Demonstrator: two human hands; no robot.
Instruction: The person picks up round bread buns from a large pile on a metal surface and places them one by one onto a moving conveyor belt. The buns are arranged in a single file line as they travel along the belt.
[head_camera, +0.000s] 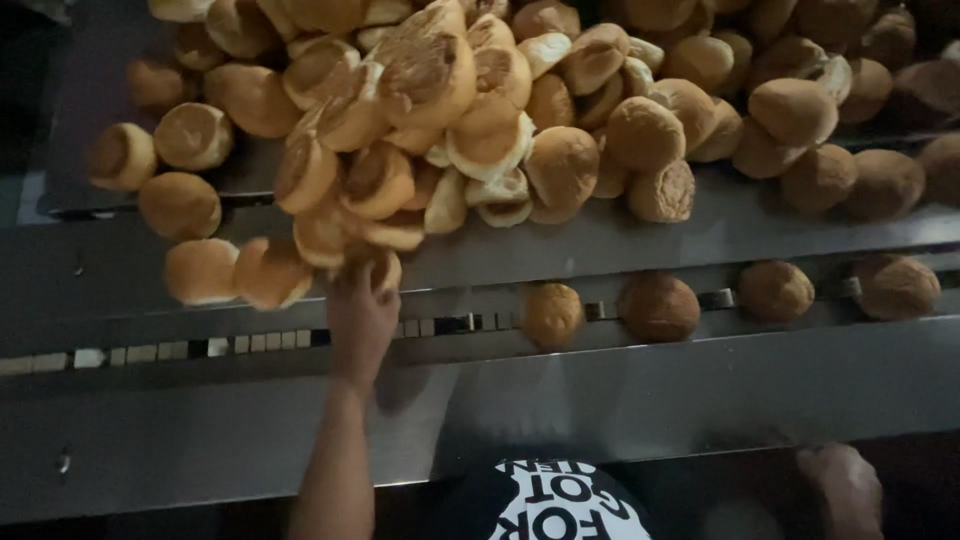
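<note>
My left hand (362, 318) reaching up, fingers closed on a bread roll (383, 268) at the near edge of the roll heap (480, 110), my right hand (845, 488) low, well below the heap, grip unclear, four rolls in the conveyor channel (250, 342) below the heap.

Operator body only: left forearm bare, no sleeve in view up to frame bottom, no watch or band at the wrist. Left hand (362, 318) bare, no glove. Right hand (845, 488) also bare, dim, detail hard to tell. Torso: dark/black tee w/ big white block lettering on chest, seen from above.
</note>
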